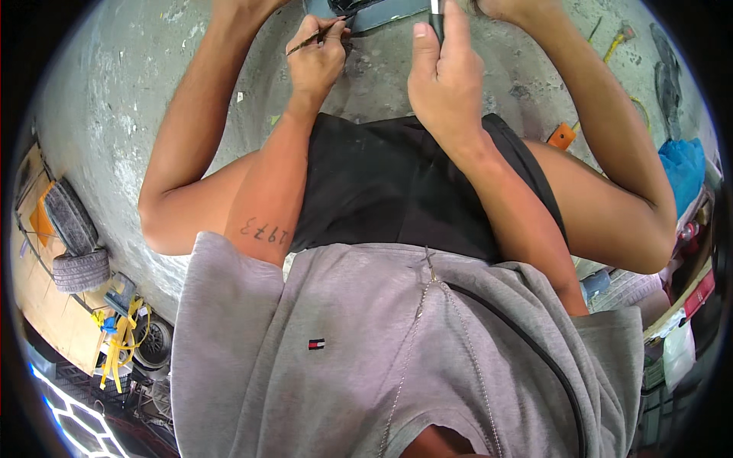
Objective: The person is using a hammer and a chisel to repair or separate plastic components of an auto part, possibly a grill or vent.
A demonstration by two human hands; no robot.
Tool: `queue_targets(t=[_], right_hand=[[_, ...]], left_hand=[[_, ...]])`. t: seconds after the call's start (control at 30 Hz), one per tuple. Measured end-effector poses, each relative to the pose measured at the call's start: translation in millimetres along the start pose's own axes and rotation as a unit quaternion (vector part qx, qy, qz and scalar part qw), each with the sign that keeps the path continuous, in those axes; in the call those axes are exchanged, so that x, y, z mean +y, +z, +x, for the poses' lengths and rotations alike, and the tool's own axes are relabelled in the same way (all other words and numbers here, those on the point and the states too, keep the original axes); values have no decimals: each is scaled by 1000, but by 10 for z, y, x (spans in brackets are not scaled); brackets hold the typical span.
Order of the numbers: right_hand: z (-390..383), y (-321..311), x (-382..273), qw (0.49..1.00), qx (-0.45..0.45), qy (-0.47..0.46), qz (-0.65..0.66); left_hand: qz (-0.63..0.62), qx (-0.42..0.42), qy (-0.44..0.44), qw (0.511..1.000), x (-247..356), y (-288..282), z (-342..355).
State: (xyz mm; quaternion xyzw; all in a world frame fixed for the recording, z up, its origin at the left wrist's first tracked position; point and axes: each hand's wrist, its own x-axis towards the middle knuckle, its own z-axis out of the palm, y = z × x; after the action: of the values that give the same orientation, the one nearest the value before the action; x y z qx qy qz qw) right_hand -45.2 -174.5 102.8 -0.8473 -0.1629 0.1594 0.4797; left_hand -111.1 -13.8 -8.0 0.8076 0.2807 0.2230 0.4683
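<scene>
As left fingers [334, 33] pinch rod [300, 46] — slender, dark

Over my remote feed I see a stained floor [122, 145] bearing a grey panel [391, 14], a yellow cord [613, 49] and an orange block [562, 137].

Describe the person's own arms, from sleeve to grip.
Short, loose grey sleeves leave both forearms bare. The left forearm carries a row of dark inked figures as a marking; no marking shows on the right forearm. The left grip and right grip are ungloved hands, and no watch or wristband shows.
</scene>
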Motion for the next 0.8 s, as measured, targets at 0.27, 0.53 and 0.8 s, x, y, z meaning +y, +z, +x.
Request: queue_targets(t=[0.27, 0.53, 0.8], right_hand=[[-136, 91, 174, 987, -109, 116, -5], [102, -763, -411, 967, 9, 154, 205], [125, -1096, -297, 950, 5, 219, 224]], left_hand=[[-19, -3, -17, 1000, -160, -68, 54], [-198, -10, -78, 977, 120, -178, 438], [-116, -161, -203, 959, 440, 130, 881]])
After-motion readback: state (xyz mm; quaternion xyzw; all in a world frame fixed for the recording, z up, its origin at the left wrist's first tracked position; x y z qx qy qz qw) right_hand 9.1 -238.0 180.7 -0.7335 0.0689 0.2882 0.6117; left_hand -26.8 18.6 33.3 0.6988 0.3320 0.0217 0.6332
